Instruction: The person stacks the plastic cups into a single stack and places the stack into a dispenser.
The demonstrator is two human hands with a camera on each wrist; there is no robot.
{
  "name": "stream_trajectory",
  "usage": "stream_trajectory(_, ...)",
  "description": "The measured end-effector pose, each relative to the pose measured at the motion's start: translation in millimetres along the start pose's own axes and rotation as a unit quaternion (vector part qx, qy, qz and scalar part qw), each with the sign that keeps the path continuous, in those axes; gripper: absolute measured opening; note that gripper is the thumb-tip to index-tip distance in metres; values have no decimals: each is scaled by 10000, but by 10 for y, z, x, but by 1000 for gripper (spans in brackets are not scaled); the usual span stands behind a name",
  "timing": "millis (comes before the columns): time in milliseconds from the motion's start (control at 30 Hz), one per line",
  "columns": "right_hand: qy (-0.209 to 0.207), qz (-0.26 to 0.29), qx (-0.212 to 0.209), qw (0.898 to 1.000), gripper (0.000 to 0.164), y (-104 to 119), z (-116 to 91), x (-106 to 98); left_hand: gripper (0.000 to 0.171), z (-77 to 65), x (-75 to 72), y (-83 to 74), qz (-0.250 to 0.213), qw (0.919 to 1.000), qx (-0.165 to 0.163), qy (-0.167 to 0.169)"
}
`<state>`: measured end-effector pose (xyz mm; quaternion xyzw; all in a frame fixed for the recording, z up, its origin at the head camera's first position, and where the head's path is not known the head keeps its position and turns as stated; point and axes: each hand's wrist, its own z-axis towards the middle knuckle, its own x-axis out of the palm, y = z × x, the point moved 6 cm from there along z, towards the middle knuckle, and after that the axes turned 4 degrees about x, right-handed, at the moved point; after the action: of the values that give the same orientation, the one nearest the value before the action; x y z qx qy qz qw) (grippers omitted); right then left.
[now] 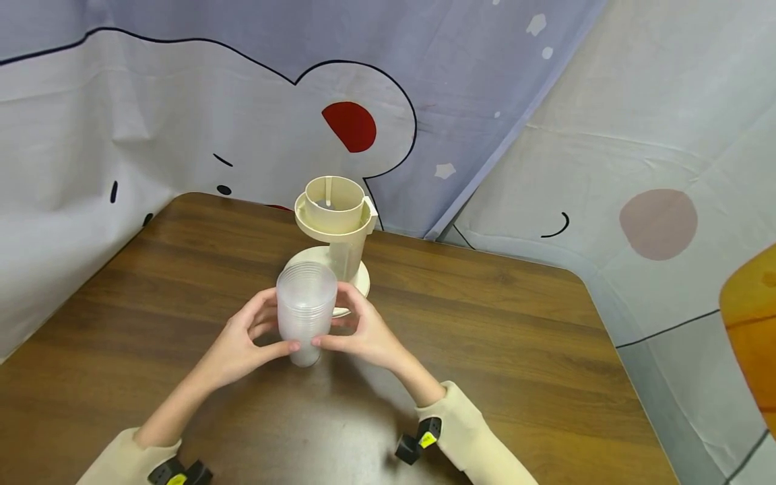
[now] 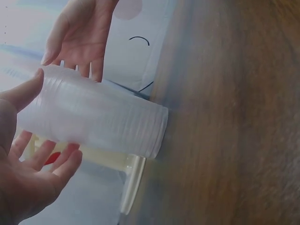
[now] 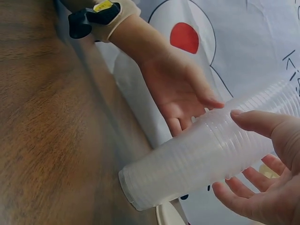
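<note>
Between both hands a tall stack of clear plastic cups (image 1: 306, 316) is held upright, its wide mouths upward and its narrow bottom close over the table. My left hand (image 1: 239, 347) grips the left side, thumb in front and fingers behind. From the right, my right hand (image 1: 366, 330) grips it the same way, and the two thumbs nearly meet. The left wrist view shows the nested rims along the stack (image 2: 101, 115). Just behind the stack stands a cream plastic holder (image 1: 335, 222) with a round tube on top and a round base, partly hidden by the cups and right hand.
The brown wooden table (image 1: 485, 350) has rounded back corners. A patterned cloth (image 1: 254, 121) hangs along the back and sides. At the far right edge an orange object (image 1: 752, 323) is partly in view. Black cameras sit on both sleeves.
</note>
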<state>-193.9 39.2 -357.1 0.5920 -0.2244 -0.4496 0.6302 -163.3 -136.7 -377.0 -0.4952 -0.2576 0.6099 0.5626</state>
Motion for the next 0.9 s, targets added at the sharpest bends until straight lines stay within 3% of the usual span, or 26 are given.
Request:
stream_trajectory(533, 40, -45, -56, 10000, 77, 19, -14, 20, 78, -1, 23, 35, -106, 9998, -105, -143)
stream_trajectory(900, -162, -113, -237, 9995, 78, 233, -20, -90, 78, 99, -17, -173, -75, 9994, 273, -205)
